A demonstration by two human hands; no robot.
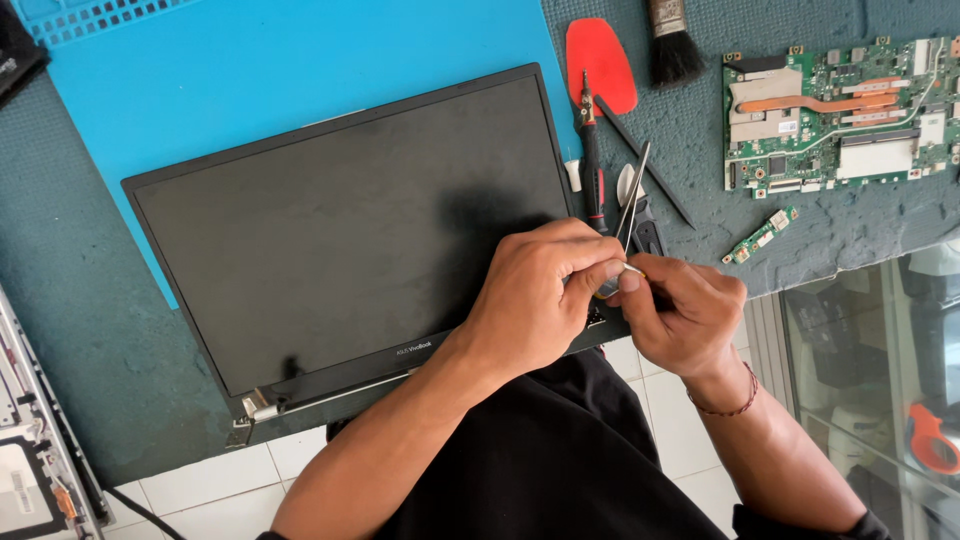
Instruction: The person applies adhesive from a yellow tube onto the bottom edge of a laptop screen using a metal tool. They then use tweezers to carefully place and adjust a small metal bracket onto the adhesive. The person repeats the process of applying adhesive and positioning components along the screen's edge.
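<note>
Bench: dark green mat [90, 330] covers the top, with a blue mat [300, 60] on it in the upper left of the frame; white floor tiles show along the bottom
Screen panel: a black laptop screen [350, 225] lies flat in the middle, half on the blue mat, tilted a little, likely so its lower right corner sits close to the person
Left hand: the left hand [535, 300] rests over the lower right corner of the screen, thumb and first finger pinched shut on a small pale part [632, 269]
Right hand: the right hand [685, 315] is just right of it, fingers curled, fingertips touching the same small part; what else it holds cannot be told
Small part: it sits right between the two hands' fingertips, just off the right edge of the screen, held up so both hands can work on it
Tweezers: thin metal tweezers [634, 195] stick up from where the fingers meet
Tools near: a red and black screwdriver [592, 160], a red pry tool [600, 60] and a brush [672, 45] lie above the hands, within easy reach
Boards: a green circuit board [840, 115] lies in the upper right, well apart, with a small green strip [762, 235] below it
</note>
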